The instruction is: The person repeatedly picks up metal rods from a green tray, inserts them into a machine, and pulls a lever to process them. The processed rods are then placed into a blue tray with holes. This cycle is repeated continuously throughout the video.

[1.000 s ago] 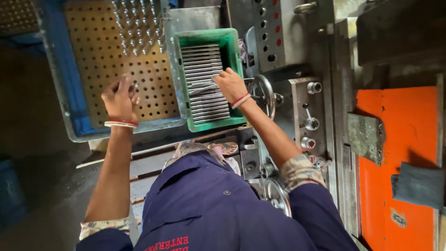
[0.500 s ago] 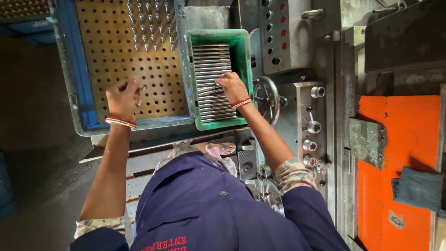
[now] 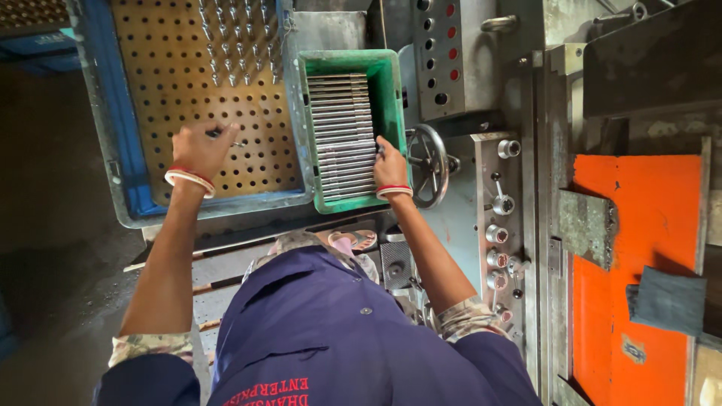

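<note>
The left hand (image 3: 201, 149), which half a second ago rested lower on the perforated board (image 3: 162, 98), now sits higher at centre left, fingers pinched on a thin metal pin (image 3: 235, 143). The right hand (image 3: 389, 167) has slid down the green tray (image 3: 391, 90) to its lower right edge, fingers curled on the steel rods (image 3: 342, 128); its grip is unclear. Standing pins (image 3: 237, 41) fill the board's upper rows.

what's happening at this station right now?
A person in a dark blue top stands over a machine. The left hand holds a small metal pin over the perforated board in the blue-rimmed tray, where upright pins fill the far rows. The right hand rests on the metal rods stacked in the green bin, beside a handwheel.
</note>
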`<move>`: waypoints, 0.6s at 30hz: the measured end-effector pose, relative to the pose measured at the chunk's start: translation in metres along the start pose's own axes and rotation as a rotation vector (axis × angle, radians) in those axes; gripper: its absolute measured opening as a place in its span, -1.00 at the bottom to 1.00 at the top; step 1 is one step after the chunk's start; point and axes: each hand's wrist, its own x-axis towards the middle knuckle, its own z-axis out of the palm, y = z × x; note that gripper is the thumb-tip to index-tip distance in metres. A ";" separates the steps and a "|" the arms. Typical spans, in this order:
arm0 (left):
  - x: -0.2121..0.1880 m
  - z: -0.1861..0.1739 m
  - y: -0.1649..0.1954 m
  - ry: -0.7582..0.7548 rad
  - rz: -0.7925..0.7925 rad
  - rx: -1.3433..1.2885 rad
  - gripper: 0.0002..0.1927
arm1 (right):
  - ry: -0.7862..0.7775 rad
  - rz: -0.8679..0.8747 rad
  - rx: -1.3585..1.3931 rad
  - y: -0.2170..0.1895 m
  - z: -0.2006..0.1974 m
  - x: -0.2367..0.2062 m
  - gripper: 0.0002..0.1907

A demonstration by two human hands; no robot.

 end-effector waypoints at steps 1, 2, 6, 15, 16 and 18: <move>0.003 0.000 0.001 -0.023 0.014 0.014 -0.60 | 0.022 0.026 0.009 0.001 0.000 0.004 -0.59; 0.007 0.001 0.002 -0.046 0.030 0.029 -0.61 | 0.021 -0.039 0.025 0.002 0.001 0.009 -0.60; 0.039 0.007 0.005 -0.179 -0.082 0.387 -0.67 | -0.071 -0.107 -0.002 -0.007 0.002 0.014 -0.59; 0.117 0.031 0.003 -0.191 -0.179 0.588 -0.58 | 0.105 -0.093 0.297 -0.016 -0.031 -0.032 -0.82; 0.120 0.031 0.001 -0.167 -0.082 0.598 -0.62 | 0.112 -0.101 0.277 -0.014 -0.035 -0.036 -0.82; 0.126 0.025 0.000 -0.144 0.068 0.611 -0.67 | 0.091 -0.083 0.300 -0.011 -0.041 -0.044 -0.84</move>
